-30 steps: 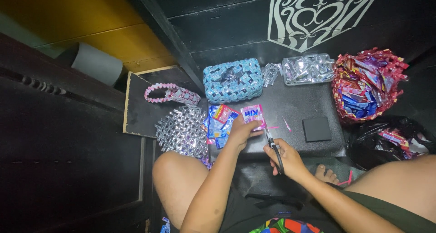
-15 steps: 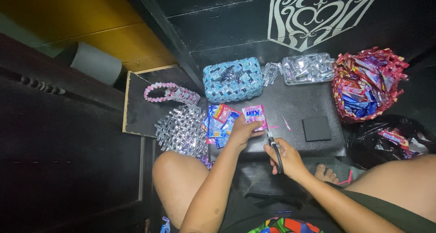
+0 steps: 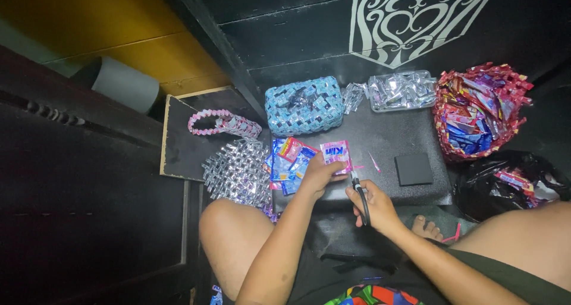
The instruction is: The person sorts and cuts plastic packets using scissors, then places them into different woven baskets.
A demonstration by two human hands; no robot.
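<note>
Left hand: I saw it pinching a pink sachet at the dark table's near edge.
Right hand: closed around scissors, blades mostly hidden.
Twelve o'clock: a blue woven purse.
Two o'clock: a basket of wrappers, contents indistinct.

1 view only, from a camera worn on the person's head. It looks steeply down past the forearms and knees onto the dark bench, with the far wall at the top of the frame. Both hands sit low and centre, close to the lens; the bench's far edge lies further off.
</note>
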